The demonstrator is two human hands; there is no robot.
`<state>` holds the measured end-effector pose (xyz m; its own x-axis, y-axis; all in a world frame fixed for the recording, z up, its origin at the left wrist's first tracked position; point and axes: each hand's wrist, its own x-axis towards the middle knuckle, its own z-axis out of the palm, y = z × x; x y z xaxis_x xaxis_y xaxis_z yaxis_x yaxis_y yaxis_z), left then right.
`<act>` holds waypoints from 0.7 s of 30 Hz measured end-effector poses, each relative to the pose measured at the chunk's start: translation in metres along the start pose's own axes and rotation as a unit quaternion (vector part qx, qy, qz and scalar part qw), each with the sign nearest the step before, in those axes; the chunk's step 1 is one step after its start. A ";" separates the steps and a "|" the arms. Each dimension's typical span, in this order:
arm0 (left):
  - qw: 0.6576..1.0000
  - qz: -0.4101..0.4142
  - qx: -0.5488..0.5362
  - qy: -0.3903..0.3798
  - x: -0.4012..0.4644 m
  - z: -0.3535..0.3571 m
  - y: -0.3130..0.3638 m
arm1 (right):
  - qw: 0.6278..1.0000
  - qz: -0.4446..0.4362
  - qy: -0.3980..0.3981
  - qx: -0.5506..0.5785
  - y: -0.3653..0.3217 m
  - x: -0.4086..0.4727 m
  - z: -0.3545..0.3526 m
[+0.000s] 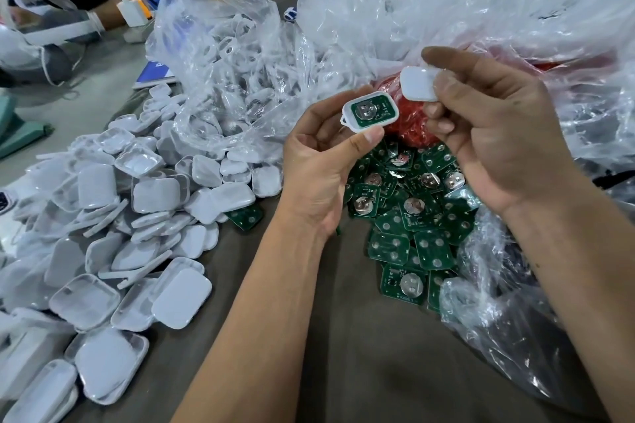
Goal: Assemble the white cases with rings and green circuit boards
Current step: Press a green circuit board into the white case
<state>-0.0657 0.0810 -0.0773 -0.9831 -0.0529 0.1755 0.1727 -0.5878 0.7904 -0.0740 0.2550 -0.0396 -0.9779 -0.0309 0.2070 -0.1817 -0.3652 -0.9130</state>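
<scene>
Grey-brown cloth covers the counter (360,354), bare nearest the person and crowded farther out. Just below and beyond both wrists lies a heap of small green circuit boards with round silver battery clips (405,216), and out past the left wrist spreads a pile of loose white rounded-square plastic case halves (137,216). Above the boards, the left hand (319,168) pinches a white plastic case base with a green board seated inside (370,111), thumb on its near edge, open face up, a small loop at its left corner. Just up and right of it, apart, the right hand (488,127) holds a plain white rounded plastic lid (418,83) between thumb and fingers. The step in hand looks like closing the case: the lid needs turning to match the base's outline, then pressing down squarely until it snaps. Behind the hands sits a bundle of red rings in crumpled clear plastic (412,117), and farther left a clear plastic bag of more white parts (223,72).
</scene>
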 end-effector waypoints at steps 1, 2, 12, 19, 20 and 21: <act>1.000 0.006 0.012 -0.002 0.000 0.000 -0.001 | 1.000 -0.006 0.008 0.002 0.001 0.000 0.001; 1.000 0.012 0.026 -0.004 0.000 0.000 -0.002 | 1.000 -0.011 0.013 0.004 0.001 0.000 0.001; 0.989 0.042 0.138 0.025 -0.003 0.005 -0.009 | 0.972 -0.110 0.010 -0.210 0.013 -0.002 0.008; 0.989 0.048 0.136 0.025 -0.004 0.007 -0.009 | 0.956 -0.120 0.018 -0.269 0.014 -0.003 0.009; 0.990 0.047 0.134 0.024 -0.004 0.008 -0.009 | 0.952 -0.123 0.020 -0.281 0.013 -0.003 0.010; 0.990 0.047 0.132 0.023 -0.004 0.008 -0.009 | 0.947 -0.125 0.023 -0.294 0.013 -0.003 0.010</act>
<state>-0.0626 0.0930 -0.0802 -0.9624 -0.1371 0.2345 0.2684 -0.3470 0.8986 -0.0719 0.2413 -0.0484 -0.8973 0.0341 0.4401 -0.4221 0.2257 -0.8780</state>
